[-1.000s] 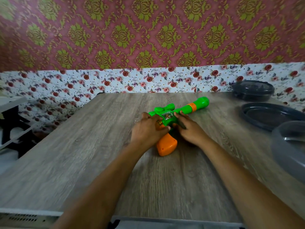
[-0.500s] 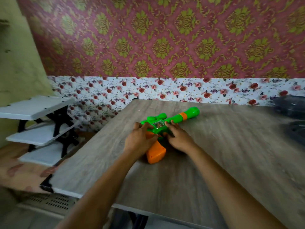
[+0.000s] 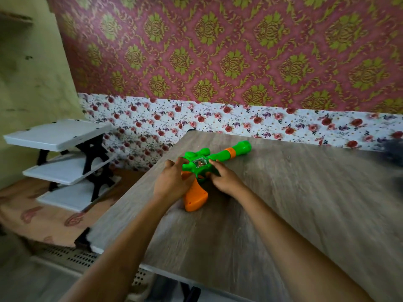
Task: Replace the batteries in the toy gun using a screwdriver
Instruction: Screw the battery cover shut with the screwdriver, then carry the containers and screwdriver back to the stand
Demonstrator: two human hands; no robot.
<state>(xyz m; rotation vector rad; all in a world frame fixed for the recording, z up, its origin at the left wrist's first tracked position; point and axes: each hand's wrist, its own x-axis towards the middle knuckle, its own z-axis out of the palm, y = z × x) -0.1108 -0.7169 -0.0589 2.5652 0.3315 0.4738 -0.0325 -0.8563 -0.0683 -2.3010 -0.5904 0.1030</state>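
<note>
A green toy gun (image 3: 220,156) with an orange grip and an orange ring on its barrel lies flat on the wooden table (image 3: 305,203), barrel pointing to the far right. My left hand (image 3: 171,184) lies over the rear of the gun and the top of the orange grip, fingers curled round the body. My right hand (image 3: 224,178) holds the gun's middle from the right side, fingertips curled at the trigger area. No screwdriver or batteries show.
A white three-tier shelf (image 3: 63,164) with black brackets stands on the floor to the left of the table. A dark blurred container (image 3: 392,153) sits at the table's far right edge. The patterned wall runs just behind the table.
The view has swung left, bringing the shelf in and pushing the dark containers out to the right. Both hands stay on the toy gun at the same spot.
</note>
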